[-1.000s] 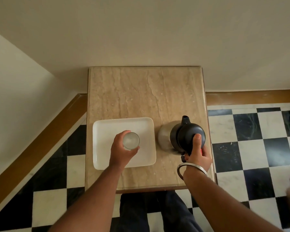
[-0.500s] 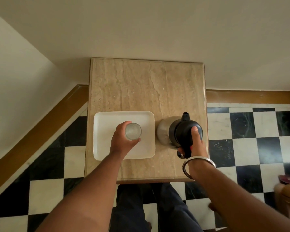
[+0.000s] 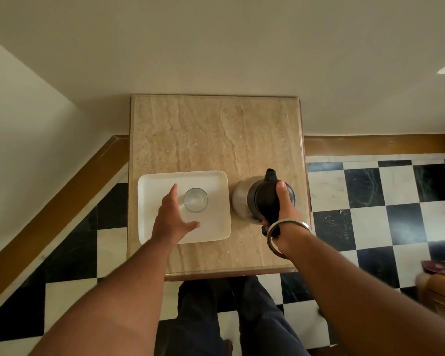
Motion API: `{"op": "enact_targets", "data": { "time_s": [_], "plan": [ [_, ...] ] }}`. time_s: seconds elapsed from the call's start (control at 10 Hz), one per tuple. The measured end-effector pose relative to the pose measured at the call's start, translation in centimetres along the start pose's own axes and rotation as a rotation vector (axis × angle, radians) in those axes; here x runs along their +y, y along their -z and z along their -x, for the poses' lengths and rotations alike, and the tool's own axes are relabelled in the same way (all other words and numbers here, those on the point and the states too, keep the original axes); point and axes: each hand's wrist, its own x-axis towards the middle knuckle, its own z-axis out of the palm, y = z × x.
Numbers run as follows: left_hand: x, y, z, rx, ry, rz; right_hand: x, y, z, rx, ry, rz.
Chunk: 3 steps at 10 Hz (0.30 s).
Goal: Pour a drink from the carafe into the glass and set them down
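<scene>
A clear glass [image 3: 195,199] stands upright on a white square tray [image 3: 216,232] on the marble tabletop [image 3: 211,134]. My left hand [image 3: 174,219] lies just left of the glass with fingers spread, apart from it and holding nothing. To the right stands a steel carafe [image 3: 263,200] with a black lid and spout pointing away from me. My right hand [image 3: 284,214] grips its black handle, thumb pressed on the lid. A metal bangle [image 3: 280,236] circles that wrist.
The small table stands against a pale wall, with its right edge close to the carafe. Black-and-white checkered floor [image 3: 370,201] lies on both sides. My dark-trousered legs [image 3: 229,317] are below the front edge. A wooden piece of furniture [image 3: 442,291] sits at the far right.
My left hand has let go of the glass and opened beside it. The right hand keeps its grip on the carafe, which stays on the table.
</scene>
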Motion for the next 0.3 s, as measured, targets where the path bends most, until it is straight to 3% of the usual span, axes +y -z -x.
{"op": "enact_targets", "data": {
  "time_s": [0.2,0.3],
  "plan": [
    [3.2,2.5,1.8,-0.017,-0.093,-0.146,-1.0,0.5,1.4,-0.020,-0.095,0.067],
    [5.2,4.3,2.6,-0.001,-0.141,-0.241,-1.6,1.2,3.0,0.012,-0.022,0.028]
  ]
}}
